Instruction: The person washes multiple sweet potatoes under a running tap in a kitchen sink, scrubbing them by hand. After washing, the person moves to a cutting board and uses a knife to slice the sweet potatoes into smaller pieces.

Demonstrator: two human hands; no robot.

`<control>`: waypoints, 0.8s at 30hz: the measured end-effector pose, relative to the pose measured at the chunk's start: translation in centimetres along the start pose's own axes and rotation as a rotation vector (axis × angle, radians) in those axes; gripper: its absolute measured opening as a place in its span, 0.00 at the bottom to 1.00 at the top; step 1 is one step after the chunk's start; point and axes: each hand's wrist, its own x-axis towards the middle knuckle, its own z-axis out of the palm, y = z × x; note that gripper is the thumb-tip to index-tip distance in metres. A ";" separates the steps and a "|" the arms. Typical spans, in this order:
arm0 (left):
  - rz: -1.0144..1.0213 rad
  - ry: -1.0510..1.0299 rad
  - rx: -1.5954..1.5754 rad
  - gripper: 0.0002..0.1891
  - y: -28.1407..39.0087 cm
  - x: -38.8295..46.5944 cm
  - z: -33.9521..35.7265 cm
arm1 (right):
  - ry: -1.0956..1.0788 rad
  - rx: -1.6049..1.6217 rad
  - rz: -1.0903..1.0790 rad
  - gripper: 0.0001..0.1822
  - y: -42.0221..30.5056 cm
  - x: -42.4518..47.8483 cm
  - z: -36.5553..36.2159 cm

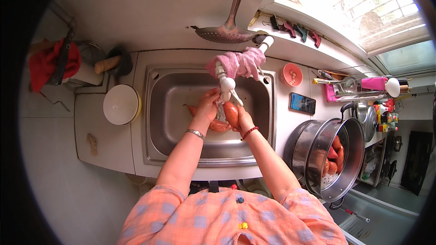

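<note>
My right hand (245,119) grips a wet orange-red sweet potato (231,115) under the spout of a white faucet (227,84). Running water falls between my hands into a stainless steel sink (167,122). Close to the stream, at the left of the held sweet potato, is my left hand (206,104); its fingers are bent and partly hidden, so I cannot tell whether they hold anything. Another sweet potato (219,126) lies low in the sink between my wrists. A further sweet potato (191,109) shows partly behind my left hand.
A pink cloth (243,62) wraps the faucet pipe. At right stand a steel steamer pot (306,156) holding several sweet potatoes (333,160), a smartphone (302,103) and a pink bowl (287,71). White bowls (120,104) sit left of the sink. A perforated skimmer (226,34) hangs above.
</note>
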 end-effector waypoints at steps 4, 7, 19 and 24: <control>-0.047 0.080 0.028 0.09 -0.2 -1.1 2.0 | -0.070 0.072 -0.008 0.26 -0.4 -0.9 -1.1; -0.048 0.058 0.044 0.11 -0.3 -1.7 2.7 | -0.116 0.102 0.000 0.26 -0.1 -1.2 -1.5; -0.072 -0.230 0.367 0.25 0.5 -7.3 4.7 | -0.347 0.419 -0.041 0.26 0.2 -1.9 0.3; 0.040 -0.115 0.164 0.22 -0.6 -5.0 2.4 | -0.487 0.495 -0.105 0.21 0.4 -2.5 1.5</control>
